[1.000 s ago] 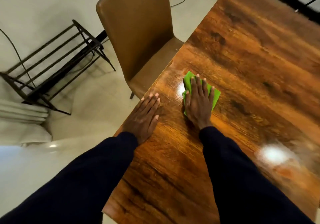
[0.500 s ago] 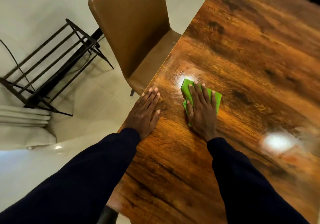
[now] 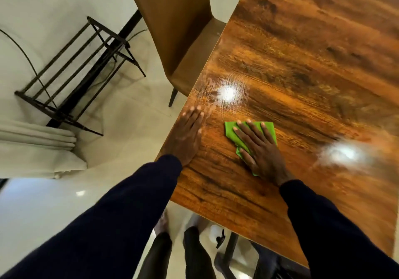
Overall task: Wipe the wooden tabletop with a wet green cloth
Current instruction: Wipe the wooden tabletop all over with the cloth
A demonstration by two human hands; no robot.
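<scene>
Pressing with straight, spread fingers [image 3: 255, 133], the right hand [image 3: 262, 152] holds the green cloth [image 3: 268, 128] flat on the wooden table [image 3: 302, 67] near its left edge, grip wide. Beside it the left hand [image 3: 186, 137] lies flat at the edge, grip wide, holding nothing.

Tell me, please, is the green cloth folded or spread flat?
Folded, it seems: the green cloth is a compact pad with a second layer peeking out beside the thumb, pressed under the flat right hand.
</scene>
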